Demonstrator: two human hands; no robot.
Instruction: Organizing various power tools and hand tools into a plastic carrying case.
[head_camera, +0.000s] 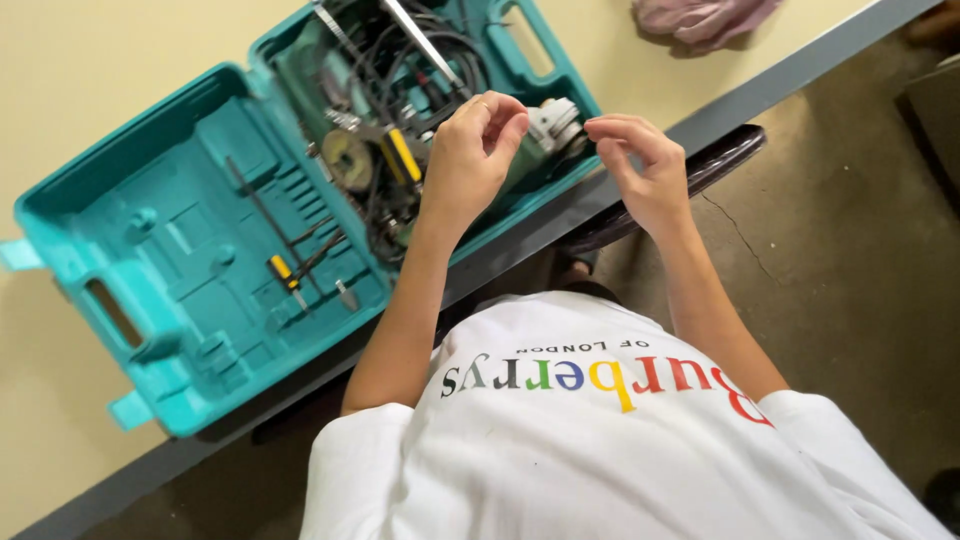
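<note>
A person in a white T-shirt (600, 450) with multicoloured lettering across the chest sits at a pale bench (90, 60) edged in grey, both bare hands raised over an open teal plastic tool case (200, 200). The left hand (470, 150) hovers above the case's right-hand half, its fingers (505, 115) curled inward toward the thumb in a loose pinch; whether anything small is caught between them cannot be told. The right hand (645, 170) is held just beside it, past the near edge of the bench, fingers bent and drawn together in the same way, again with nothing clearly visible in their grip. The two hands are close but not touching. Beneath the left hand, the case's right half holds a power tool with a grey-white body (555, 120), a tangle of black cable (420, 60), a round metal disc (347, 158) and a yellow-and-black part (403, 155). The case's left half, the moulded lid, carries a yellow-handled screwdriver (288, 278) and a few thin dark bits (265, 215) lying loose in its recesses. A crumpled pinkish cloth (700, 18) lies at the far edge of the bench. Below the right wrist, the dark seat of a stool (720, 160) juts out over a cracked concrete floor (850, 200).
</note>
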